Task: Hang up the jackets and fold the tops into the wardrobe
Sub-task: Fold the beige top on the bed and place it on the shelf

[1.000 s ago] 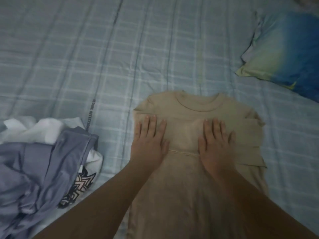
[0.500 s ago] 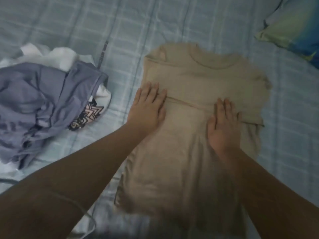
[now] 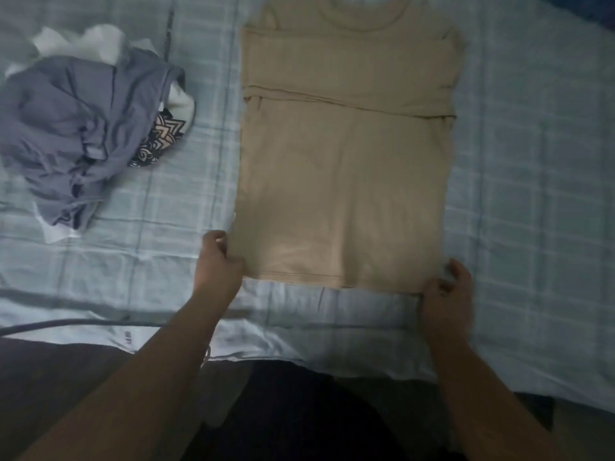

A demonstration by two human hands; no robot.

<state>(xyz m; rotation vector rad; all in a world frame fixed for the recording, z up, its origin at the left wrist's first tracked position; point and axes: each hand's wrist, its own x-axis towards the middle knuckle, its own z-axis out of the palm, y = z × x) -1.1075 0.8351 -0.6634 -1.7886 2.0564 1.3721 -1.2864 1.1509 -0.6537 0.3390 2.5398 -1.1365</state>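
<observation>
A beige top (image 3: 346,154) lies flat on the bed, collar away from me, both sleeves folded across its chest. My left hand (image 3: 218,261) pinches its near left hem corner. At the near right hem corner, my right hand (image 3: 447,294) pinches the fabric too. Both corners stay low against the sheet. To the left lies a heap of clothes (image 3: 83,128): a grey-purple garment on top, white cloth and a dark patterned piece under it.
The bed (image 3: 532,161) has a pale blue checked sheet. Its near edge runs across the frame just below my hands, with dark floor beneath. A thin dark cable (image 3: 66,324) lies along that edge at the left.
Both hands slid from the top's chest down to its hem and now pinch the two near corners. The camera tilted down, so the pillow left the view.
</observation>
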